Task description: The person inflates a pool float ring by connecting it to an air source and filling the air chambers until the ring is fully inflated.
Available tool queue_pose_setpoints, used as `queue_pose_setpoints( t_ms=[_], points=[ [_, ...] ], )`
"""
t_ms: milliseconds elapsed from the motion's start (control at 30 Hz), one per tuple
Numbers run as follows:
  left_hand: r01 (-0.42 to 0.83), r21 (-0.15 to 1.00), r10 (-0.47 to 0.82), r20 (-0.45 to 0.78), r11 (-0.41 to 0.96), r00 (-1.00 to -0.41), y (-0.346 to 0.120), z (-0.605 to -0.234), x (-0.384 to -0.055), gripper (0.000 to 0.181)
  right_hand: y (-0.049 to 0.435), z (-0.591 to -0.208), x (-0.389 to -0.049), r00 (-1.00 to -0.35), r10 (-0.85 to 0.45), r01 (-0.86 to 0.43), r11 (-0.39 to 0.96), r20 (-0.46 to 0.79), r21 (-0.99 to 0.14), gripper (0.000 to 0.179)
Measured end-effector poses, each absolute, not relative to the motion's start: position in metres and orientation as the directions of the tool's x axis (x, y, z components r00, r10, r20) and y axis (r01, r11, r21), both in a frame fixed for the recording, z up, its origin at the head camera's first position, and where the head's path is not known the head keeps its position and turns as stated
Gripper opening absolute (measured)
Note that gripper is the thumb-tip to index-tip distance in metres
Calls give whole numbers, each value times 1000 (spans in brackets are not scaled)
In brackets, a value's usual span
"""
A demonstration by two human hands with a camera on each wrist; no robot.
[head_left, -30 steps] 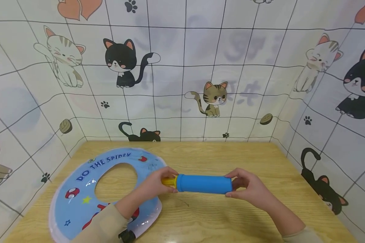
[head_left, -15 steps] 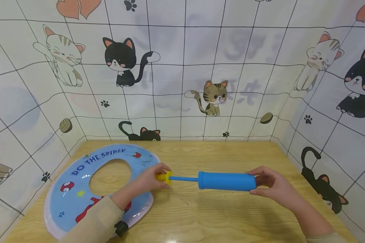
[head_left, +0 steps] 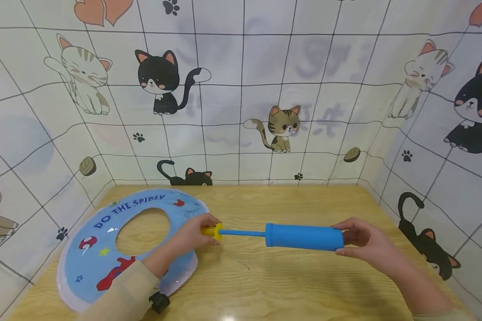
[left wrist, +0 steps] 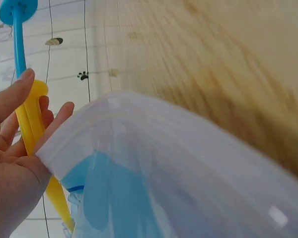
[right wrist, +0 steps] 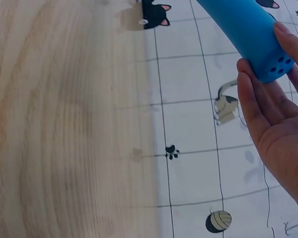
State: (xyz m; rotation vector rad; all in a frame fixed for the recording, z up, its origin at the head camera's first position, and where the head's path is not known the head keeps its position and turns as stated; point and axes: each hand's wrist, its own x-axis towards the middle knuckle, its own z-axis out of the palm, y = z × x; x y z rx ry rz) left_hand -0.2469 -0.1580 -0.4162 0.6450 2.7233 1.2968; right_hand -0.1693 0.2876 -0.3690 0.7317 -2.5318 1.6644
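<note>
A hand air pump spans the middle of the head view, its blue barrel point(head_left: 305, 236) joined by a thin blue rod point(head_left: 243, 233) to a yellow handle point(head_left: 211, 231). My left hand point(head_left: 194, 234) grips this handle, which tapers to a narrow tip point(left wrist: 60, 203) in the left wrist view. At the barrel's other end, my right hand point(head_left: 369, 245) holds it between thumb and fingers. Several small holes show in that end cap point(right wrist: 280, 66). Under my left forearm lies a blue swim ring point(head_left: 78, 263) with printed lettering and figures, partly covered by the sleeve.
The wooden table point(head_left: 273, 285) carries the ring on its left side. A small black object point(head_left: 159, 302) sits by my left sleeve. Behind and at both sides rises a white wall covering point(head_left: 225, 133) with cat prints and grid lines.
My hands have moved apart, drawing the handle and rod out of the barrel. The barrel has shifted right with my right hand. The ring has slid slightly left.
</note>
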Motion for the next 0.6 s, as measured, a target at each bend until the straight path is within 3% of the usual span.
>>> queue_pose_setpoints(
  t_ms=[333, 600],
  points=[
    [321, 744, 385, 92, 587, -918, -137, -412, -241, 45, 249, -380, -180, -913, -345, -323, 291, 217, -900, 45],
    [357, 754, 456, 86, 552, -886, -125, -407, -235, 47, 225, -384, -183, -908, -373, -314, 297, 194, -902, 47]
  ],
)
